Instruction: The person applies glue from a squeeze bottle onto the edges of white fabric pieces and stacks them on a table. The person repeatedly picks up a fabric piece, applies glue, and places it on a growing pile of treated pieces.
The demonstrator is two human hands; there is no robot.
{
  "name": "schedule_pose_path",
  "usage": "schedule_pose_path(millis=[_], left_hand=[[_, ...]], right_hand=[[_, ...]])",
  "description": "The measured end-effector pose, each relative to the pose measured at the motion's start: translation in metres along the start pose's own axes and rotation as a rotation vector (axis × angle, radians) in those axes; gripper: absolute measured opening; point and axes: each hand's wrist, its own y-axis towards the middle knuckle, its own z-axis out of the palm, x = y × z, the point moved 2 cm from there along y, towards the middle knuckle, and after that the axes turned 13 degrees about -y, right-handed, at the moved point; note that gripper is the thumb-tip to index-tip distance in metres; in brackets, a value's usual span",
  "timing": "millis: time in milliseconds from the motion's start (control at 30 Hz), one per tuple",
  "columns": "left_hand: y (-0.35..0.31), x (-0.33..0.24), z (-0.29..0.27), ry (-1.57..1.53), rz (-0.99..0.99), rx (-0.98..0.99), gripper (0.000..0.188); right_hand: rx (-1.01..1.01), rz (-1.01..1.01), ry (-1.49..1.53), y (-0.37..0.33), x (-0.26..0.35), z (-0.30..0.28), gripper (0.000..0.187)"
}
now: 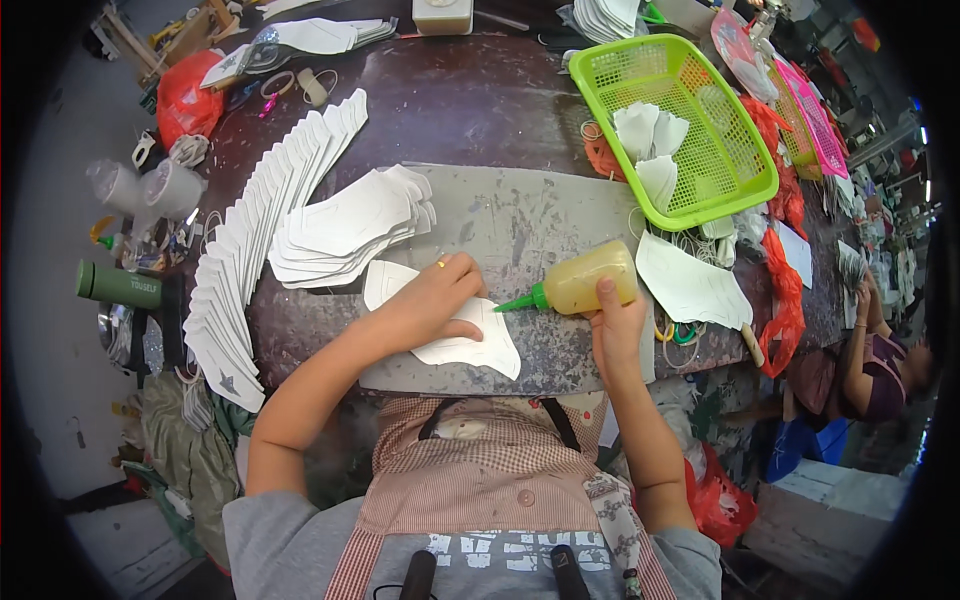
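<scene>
White and flat, the cut piece (488, 347) mid-frame is pressed by the left hand (428, 300), thumb spread; the bottle (580, 280) is gripped by the right hand (618, 325). With too hard a squeeze, a mess may be made.

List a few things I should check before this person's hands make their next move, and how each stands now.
1. White piece steadied: ok, the left hand rests on it.
2. Bottle held firmly: ok, the right hand is wrapped around it.
3. Green nozzle aimed at the piece: ok, it points at its right-hand part.
4. Nozzle tip touching the piece: cannot tell, any gap is too small to see.
5. Grey board free of other pieces: not ok, a stack of white pieces overlaps its left side.
6. Green basket away from both hands: ok, it stands farther back, to the right.
</scene>
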Motion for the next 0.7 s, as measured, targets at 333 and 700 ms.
schedule_pose_path(millis=[333,700], left_hand=[[0.001,0.001,-0.001,-0.011,0.014,0.008,0.047],[0.002,0.002,0.0,-0.02,-0.012,0.028,0.044]], right_hand=[[0.002,-0.005,-0.092,0.0,0.0,-0.001,0.047],[-0.016,-0.022,-0.249,-0.02,0.011,-0.02,0.05]])
